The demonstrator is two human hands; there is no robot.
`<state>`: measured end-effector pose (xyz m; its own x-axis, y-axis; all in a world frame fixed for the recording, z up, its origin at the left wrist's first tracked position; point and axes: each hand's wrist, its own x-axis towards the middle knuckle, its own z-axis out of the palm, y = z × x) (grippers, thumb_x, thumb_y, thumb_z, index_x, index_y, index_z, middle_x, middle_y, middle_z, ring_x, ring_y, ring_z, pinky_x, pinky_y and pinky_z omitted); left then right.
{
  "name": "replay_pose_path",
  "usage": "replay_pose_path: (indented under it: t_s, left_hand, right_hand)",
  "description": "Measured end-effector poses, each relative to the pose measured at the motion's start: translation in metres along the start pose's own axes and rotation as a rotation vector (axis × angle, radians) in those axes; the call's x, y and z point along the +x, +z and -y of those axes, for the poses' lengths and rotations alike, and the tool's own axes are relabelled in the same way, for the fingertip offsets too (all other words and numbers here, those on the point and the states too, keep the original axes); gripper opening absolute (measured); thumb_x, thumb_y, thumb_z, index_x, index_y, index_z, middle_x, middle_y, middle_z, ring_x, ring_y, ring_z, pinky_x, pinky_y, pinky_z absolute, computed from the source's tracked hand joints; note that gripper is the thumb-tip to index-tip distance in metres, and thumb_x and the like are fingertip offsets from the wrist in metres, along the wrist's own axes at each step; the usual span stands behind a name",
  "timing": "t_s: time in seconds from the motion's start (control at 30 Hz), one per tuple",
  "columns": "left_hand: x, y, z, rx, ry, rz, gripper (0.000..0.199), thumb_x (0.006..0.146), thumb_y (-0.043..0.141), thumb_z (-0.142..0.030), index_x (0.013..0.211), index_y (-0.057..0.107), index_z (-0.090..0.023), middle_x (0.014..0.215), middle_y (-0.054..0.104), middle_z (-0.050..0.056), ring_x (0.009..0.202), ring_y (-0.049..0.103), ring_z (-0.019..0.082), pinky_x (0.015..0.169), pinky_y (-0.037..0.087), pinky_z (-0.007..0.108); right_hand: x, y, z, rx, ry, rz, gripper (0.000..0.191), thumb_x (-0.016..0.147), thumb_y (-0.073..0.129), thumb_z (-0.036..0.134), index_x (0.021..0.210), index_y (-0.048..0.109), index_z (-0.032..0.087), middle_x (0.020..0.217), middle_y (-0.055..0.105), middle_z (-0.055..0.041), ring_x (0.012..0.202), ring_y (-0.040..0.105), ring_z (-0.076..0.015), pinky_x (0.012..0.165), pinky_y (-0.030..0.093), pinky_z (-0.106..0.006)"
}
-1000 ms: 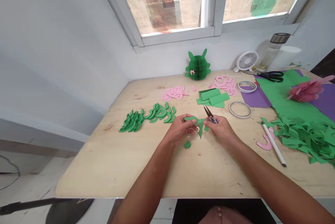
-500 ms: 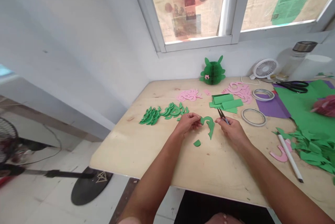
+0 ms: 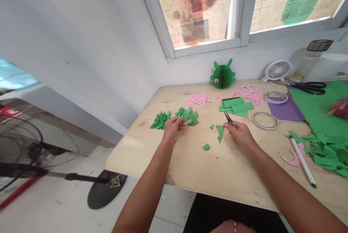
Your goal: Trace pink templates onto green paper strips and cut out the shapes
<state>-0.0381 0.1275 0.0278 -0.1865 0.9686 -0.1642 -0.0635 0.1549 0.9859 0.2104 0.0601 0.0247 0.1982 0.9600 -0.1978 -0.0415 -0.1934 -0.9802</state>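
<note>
My left hand (image 3: 174,127) pinches a curved green paper piece (image 3: 189,118) beside the right-hand pile of green cutouts (image 3: 193,121). Small dark scissors (image 3: 228,117) point up and left from my right hand (image 3: 239,133), whose fingers are wrapped round their handles. Touching or very near its fingertips is a jagged green offcut (image 3: 220,133) on the wooden table (image 3: 190,169). Two smaller green scraps (image 3: 206,147) lie to its left. Another pile of green leaf-like cutouts (image 3: 160,120) sits left of my left hand.
Green strips (image 3: 239,107), pink cutouts (image 3: 199,99) and a green honeycomb figure (image 3: 223,75) stand or lie farther back. On the right are tape rolls (image 3: 265,121), a white pen (image 3: 303,162), green scraps (image 3: 328,153), black scissors (image 3: 308,87) and a small fan (image 3: 277,70).
My left hand has moved left to the green pile with the curved piece, which came apart from the jagged offcut. A small scrap now shows near the offcut. The camera view has shifted slightly.
</note>
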Motion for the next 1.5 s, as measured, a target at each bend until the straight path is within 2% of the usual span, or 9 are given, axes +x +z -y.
replay_pose_path:
  t_s: [0.13, 0.27, 0.6, 0.8, 0.9, 1.03, 1.17, 1.33, 1.5]
  left_hand:
    - [0.003, 0.0, 0.006, 0.032, 0.079, -0.099, 0.031, 0.062, 0.072, -0.039, 0.076, 0.062, -0.013, 0.064, 0.061, 0.0, 0.053, 0.06, 0.01, 0.049, 0.045, 0.02]
    - [0.003, 0.002, 0.007, 0.088, 0.105, -0.064, 0.034, 0.062, 0.071, -0.043, 0.076, 0.062, -0.013, 0.064, 0.062, 0.001, 0.054, 0.06, 0.011, 0.049, 0.045, 0.021]
    - [0.032, -0.01, -0.04, 0.47, 0.115, 0.351, 0.016, 0.06, 0.072, -0.031, 0.062, 0.066, -0.016, 0.054, 0.063, 0.004, 0.047, 0.056, 0.012, 0.045, 0.041, 0.022]
    - [0.06, 0.006, -0.062, 0.745, 0.171, 0.594, 0.002, 0.057, 0.069, -0.017, 0.057, 0.068, -0.019, 0.051, 0.062, 0.001, 0.05, 0.056, 0.014, 0.048, 0.039, 0.023]
    - [0.071, 0.023, -0.065, 0.873, 0.235, 0.64, 0.014, 0.052, 0.067, -0.005, 0.055, 0.069, -0.018, 0.052, 0.062, 0.001, 0.049, 0.054, 0.015, 0.052, 0.038, 0.024]
    - [0.077, 0.042, -0.06, 0.969, 0.37, 0.603, 0.026, 0.052, 0.062, 0.003, 0.062, 0.07, -0.02, 0.07, 0.068, 0.003, 0.07, 0.062, 0.021, 0.068, 0.043, 0.027]
    - [0.071, 0.042, -0.048, 1.014, 0.499, 0.525, 0.038, 0.062, 0.058, 0.0, 0.089, 0.072, -0.023, 0.103, 0.069, 0.006, 0.097, 0.061, 0.025, 0.084, 0.042, 0.03]
    - [0.054, 0.02, -0.034, 1.071, 0.566, 0.444, 0.024, 0.072, 0.058, -0.011, 0.089, 0.071, -0.021, 0.101, 0.069, 0.008, 0.099, 0.061, 0.026, 0.089, 0.044, 0.033]
    - [0.013, 0.011, -0.016, 1.063, 0.629, 0.351, 0.021, 0.079, 0.052, -0.015, 0.091, 0.068, -0.019, 0.102, 0.069, 0.008, 0.102, 0.06, 0.027, 0.092, 0.044, 0.04]
  right_hand:
    - [-0.001, 0.0, 0.001, -0.006, -0.017, -0.002, 0.035, 0.064, 0.069, 0.048, 0.073, 0.062, 0.016, 0.049, 0.028, 0.009, 0.044, 0.019, -0.0072, 0.044, 0.011, -0.026]
    - [0.0, 0.0, 0.0, -0.009, -0.021, -0.005, 0.035, 0.064, 0.068, 0.049, 0.073, 0.062, 0.016, 0.049, 0.028, 0.0089, 0.044, 0.02, -0.0075, 0.044, 0.012, -0.026]
    - [0.001, 0.0, -0.003, -0.021, -0.027, 0.002, 0.038, 0.063, 0.069, 0.052, 0.074, 0.065, 0.016, 0.046, 0.031, 0.0086, 0.041, 0.021, -0.0074, 0.042, 0.012, -0.026]
    - [0.003, 0.001, -0.007, -0.039, -0.008, 0.006, 0.035, 0.066, 0.068, 0.049, 0.074, 0.063, 0.015, 0.047, 0.028, 0.0093, 0.043, 0.019, -0.0076, 0.043, 0.012, -0.026]
    - [0.004, 0.002, -0.007, -0.035, 0.0, 0.003, 0.033, 0.067, 0.067, 0.047, 0.076, 0.063, 0.015, 0.046, 0.027, 0.0099, 0.043, 0.019, -0.0075, 0.044, 0.011, -0.026]
    - [0.002, 0.002, -0.004, -0.02, 0.015, 0.008, 0.033, 0.067, 0.066, 0.047, 0.076, 0.062, 0.016, 0.044, 0.025, 0.0109, 0.041, 0.018, -0.0073, 0.044, 0.009, -0.026]
    - [0.001, 0.003, -0.002, -0.004, 0.024, 0.013, 0.032, 0.066, 0.067, 0.046, 0.075, 0.062, 0.016, 0.044, 0.026, 0.0109, 0.04, 0.018, -0.0067, 0.043, 0.01, -0.026]
    - [0.001, 0.004, -0.001, 0.014, 0.03, 0.001, 0.029, 0.065, 0.068, 0.043, 0.074, 0.062, 0.016, 0.045, 0.026, 0.0109, 0.041, 0.018, -0.0064, 0.043, 0.01, -0.025]
    - [0.0, 0.004, 0.0, 0.035, 0.041, -0.02, 0.027, 0.066, 0.066, 0.04, 0.074, 0.062, 0.015, 0.045, 0.026, 0.0108, 0.041, 0.018, -0.0063, 0.043, 0.009, -0.025]
